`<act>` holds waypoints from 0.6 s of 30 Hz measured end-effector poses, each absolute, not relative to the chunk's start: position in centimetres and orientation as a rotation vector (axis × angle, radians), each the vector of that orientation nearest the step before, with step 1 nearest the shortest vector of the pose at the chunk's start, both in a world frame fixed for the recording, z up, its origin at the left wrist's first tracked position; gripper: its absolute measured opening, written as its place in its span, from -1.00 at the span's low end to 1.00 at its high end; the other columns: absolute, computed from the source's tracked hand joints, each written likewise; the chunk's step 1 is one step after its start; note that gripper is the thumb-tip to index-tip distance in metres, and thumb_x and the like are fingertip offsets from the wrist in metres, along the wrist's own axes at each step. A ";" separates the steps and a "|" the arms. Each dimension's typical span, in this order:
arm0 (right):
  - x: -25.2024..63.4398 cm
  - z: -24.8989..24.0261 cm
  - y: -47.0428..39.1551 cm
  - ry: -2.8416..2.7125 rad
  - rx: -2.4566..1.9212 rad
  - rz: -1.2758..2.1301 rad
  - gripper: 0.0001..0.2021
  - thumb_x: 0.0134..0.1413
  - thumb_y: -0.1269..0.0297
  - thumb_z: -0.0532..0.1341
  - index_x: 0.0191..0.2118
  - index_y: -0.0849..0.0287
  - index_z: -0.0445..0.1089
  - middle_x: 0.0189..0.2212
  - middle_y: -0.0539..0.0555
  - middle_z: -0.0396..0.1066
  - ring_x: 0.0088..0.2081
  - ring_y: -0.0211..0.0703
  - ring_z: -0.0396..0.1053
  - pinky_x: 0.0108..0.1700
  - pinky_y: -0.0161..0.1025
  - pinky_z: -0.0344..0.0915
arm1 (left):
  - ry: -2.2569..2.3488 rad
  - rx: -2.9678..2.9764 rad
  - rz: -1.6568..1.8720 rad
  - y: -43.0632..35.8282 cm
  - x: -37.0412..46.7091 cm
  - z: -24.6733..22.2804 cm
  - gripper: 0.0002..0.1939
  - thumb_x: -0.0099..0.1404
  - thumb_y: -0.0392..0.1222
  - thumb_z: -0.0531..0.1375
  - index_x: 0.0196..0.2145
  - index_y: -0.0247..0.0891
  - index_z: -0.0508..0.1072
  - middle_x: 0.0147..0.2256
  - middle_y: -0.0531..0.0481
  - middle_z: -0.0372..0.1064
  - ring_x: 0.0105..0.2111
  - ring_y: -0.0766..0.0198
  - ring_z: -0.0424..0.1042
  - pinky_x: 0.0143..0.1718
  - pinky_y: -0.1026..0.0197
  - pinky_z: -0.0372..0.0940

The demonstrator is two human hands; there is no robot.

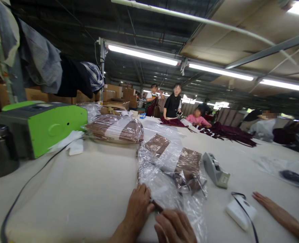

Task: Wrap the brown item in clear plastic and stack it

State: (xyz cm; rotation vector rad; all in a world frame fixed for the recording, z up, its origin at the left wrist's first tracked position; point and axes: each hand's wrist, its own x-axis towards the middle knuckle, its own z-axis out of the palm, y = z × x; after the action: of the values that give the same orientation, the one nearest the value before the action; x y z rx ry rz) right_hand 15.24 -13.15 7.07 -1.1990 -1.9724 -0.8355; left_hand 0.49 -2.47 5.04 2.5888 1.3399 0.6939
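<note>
— On the worktop (88,189), what do you see up close?

— A clear plastic bag (164,175) lies flat, just in front of the person. Brown cloth (188,165) is inside it. The near end of the bag is right at the bottom of the picture, where the two hands are.

— What does the left hand (138,206) do?

— It rests on the near edge of the bag. The fingers are curled together and pinch a dark bit at the bag's end.

— And the right hand (176,226)?

— It is just beside the left one, lying on the same end of the bag. The fingers are bent down onto the plastic. I cannot tell if they grip it or only press on it.

— What else is near?

— A grey tape holder (216,169) sits just right of the bag. A small white box (240,211) with a black cord lies nearer. Another person's hand (271,206) lies flat by it, at the right edge.

— And on the left?

— A green machine (45,126) stands there, with a dark metal pot (0,148) next to it. A full bag of brown cloth (115,130) lies behind. Far off, other people sit with dark red cloth (227,133).
</note>
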 end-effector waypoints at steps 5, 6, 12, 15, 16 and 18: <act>14.6 9.2 -10.5 -1.935 -1.695 -0.608 -0.65 0.05 0.31 0.31 0.00 0.06 0.46 -0.09 0.10 0.53 -0.06 0.05 0.45 -0.04 -0.12 0.32 | 1.298 2.635 0.657 -2.6 0.0 4.2 -0.85 0.23 -0.22 0.31 -0.22 -0.21 0.50 -0.18 -0.03 0.50 -0.12 0.04 0.42 -0.05 -0.02 0.29; 14.5 9.0 -10.0 -1.965 -1.805 -0.433 -0.80 0.07 0.36 0.29 -0.15 0.04 0.51 -0.21 0.05 0.55 -0.14 -0.01 0.46 -0.09 -0.16 0.31 | 1.257 2.689 0.672 -2.5 -0.2 3.9 -0.86 0.22 -0.22 0.32 -0.23 -0.21 0.50 -0.20 -0.02 0.50 -0.15 0.06 0.43 -0.09 0.01 0.30; 14.1 7.6 -8.7 -1.964 -1.879 0.197 -0.84 0.15 0.45 0.19 -0.40 0.13 0.47 -0.36 -0.02 0.50 -0.24 -0.20 0.41 -0.18 -0.32 0.20 | 0.908 2.993 0.716 -0.8 -1.6 3.0 -0.93 0.27 -0.22 0.31 -0.32 -0.20 0.48 -0.30 0.05 0.50 -0.24 0.19 0.43 -0.26 0.17 0.24; 14.7 8.3 -8.3 -1.915 -1.854 0.393 -0.81 0.14 0.41 0.15 -0.38 0.13 0.51 -0.40 -0.01 0.52 -0.29 -0.19 0.44 -0.21 -0.32 0.20 | 0.700 3.072 0.729 -0.4 -2.5 3.5 -0.90 0.31 -0.16 0.29 -0.33 -0.20 0.45 -0.32 0.11 0.48 -0.23 0.24 0.42 -0.21 0.18 0.21; 14.9 8.7 -8.1 -1.902 -1.836 0.462 -0.80 0.13 0.40 0.13 -0.39 0.14 0.52 -0.42 -0.02 0.53 -0.31 -0.20 0.44 -0.24 -0.33 0.20 | 0.614 3.091 0.767 -0.5 -2.9 3.7 -0.89 0.32 -0.16 0.27 -0.33 -0.20 0.43 -0.31 0.12 0.48 -0.20 0.25 0.41 -0.16 0.19 0.21; 15.1 9.3 -8.0 -1.899 -1.818 0.570 -0.77 0.12 0.39 0.11 -0.42 0.15 0.52 -0.46 -0.02 0.52 -0.35 -0.22 0.44 -0.32 -0.35 0.17 | 0.459 3.120 0.892 -1.0 -3.7 3.9 -0.88 0.38 -0.17 0.21 -0.33 -0.21 0.38 -0.30 0.14 0.46 -0.18 0.29 0.41 -0.11 0.21 0.18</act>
State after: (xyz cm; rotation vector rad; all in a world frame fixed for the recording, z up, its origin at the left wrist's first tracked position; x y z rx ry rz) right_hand 15.05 -7.97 9.31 -1.8176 -1.8990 0.5702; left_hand -3.72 -0.97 3.88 3.1202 0.4585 0.8921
